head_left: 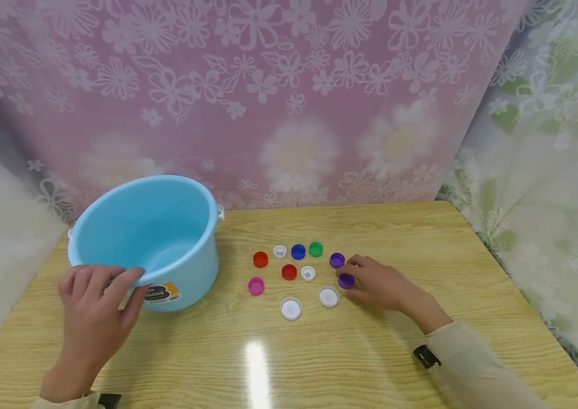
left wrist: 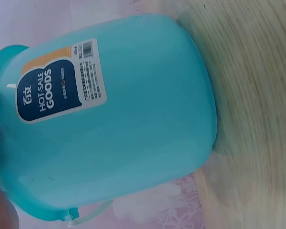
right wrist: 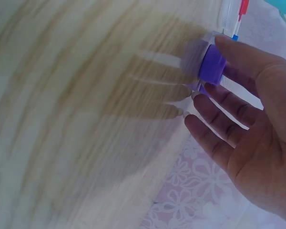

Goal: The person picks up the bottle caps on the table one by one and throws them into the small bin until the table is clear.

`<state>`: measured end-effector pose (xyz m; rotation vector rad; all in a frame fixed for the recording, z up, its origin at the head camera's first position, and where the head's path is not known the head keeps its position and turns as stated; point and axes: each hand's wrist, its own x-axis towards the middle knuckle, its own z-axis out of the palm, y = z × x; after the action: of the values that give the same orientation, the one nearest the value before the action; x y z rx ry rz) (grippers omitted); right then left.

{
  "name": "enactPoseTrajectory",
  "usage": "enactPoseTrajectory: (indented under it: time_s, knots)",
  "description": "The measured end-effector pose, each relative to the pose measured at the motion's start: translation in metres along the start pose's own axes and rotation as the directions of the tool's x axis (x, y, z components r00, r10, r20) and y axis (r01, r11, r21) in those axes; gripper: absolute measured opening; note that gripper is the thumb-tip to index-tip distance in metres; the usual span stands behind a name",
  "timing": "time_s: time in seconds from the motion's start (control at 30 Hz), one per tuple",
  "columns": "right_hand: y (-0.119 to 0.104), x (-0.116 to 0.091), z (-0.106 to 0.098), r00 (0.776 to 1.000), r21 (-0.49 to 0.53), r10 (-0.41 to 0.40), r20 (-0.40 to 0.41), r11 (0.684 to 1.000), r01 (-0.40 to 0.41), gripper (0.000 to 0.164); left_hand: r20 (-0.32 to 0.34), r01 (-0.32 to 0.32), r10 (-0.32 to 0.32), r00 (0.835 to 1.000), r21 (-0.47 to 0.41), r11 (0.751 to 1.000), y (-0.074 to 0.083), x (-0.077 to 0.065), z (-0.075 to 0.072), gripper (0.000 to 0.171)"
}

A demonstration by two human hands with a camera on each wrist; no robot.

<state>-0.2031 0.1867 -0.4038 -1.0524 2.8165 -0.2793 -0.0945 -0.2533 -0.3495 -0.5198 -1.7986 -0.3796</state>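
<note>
My left hand (head_left: 95, 309) grips the near rim of a light blue bucket (head_left: 202, 270), fingers over the edge and thumb on the outside. The bucket's labelled side (left wrist: 133, 105) fills much of the left wrist view. Over the table's right half, my right hand (head_left: 383, 284) has a purple bottle cap (head_left: 346, 281) between thumb and index finger. That same cap (right wrist: 212, 66) shows side-on in the right wrist view, low against the wood, with the other fingers spread. A second purple cap (head_left: 337, 261) lies just beyond the fingertips.
Left of my right hand lie several caps, among them a green cap (head_left: 316, 249), a blue cap (head_left: 298, 252), a pink cap (head_left: 256, 286) and a larger white lid (head_left: 291, 308). The wooden table (head_left: 191, 358) meets a pink floral curtain (head_left: 294, 113) at the back.
</note>
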Motion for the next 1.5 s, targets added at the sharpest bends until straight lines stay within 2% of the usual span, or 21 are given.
enactPoseTrajectory:
  time_s: [0.1, 0.3, 0.4, 1.07, 1.3, 1.5]
  knots:
    - [0.001, 0.0, 0.0, 1.0, -0.01, -0.018, -0.012, 1.0, 0.017, 0.035, -0.005, 0.017, -0.017, 1.0, -0.013, 1.0, 0.002, 0.0, 0.003, 0.033]
    - [0.001, -0.003, -0.001, 0.999, -0.016, -0.03, -0.016, 0.999, 0.03, 0.031, 0.096, 0.044, -0.041, 0.995, -0.024, 0.999, 0.003, -0.002, 0.001, 0.034]
    - [0.002, -0.004, -0.001, 1.0, -0.02, -0.023, -0.015, 1.0, 0.022, 0.03, 0.119, 0.042, -0.039, 0.992, -0.017, 0.999, 0.003, -0.002, 0.002, 0.033]
    - [0.004, -0.007, -0.006, 1.0, 0.039, -0.002, -0.03, 0.999, 0.003, 0.034, 0.108, 0.04, -0.04, 0.993, 0.008, 0.999, 0.004, -0.002, 0.001, 0.036]
    - [0.0, -0.004, -0.014, 0.997, 0.036, 0.003, -0.075, 0.999, 0.0, 0.034, 0.113, 0.032, -0.032, 0.993, 0.006, 0.999, 0.004, -0.001, -0.002, 0.035]
    - [-0.003, 0.001, -0.022, 0.988, 0.061, 0.019, -0.154, 0.998, -0.01, 0.036, 0.122, 0.034, -0.034, 0.992, 0.006, 0.999, 0.001, -0.002, -0.004, 0.035]
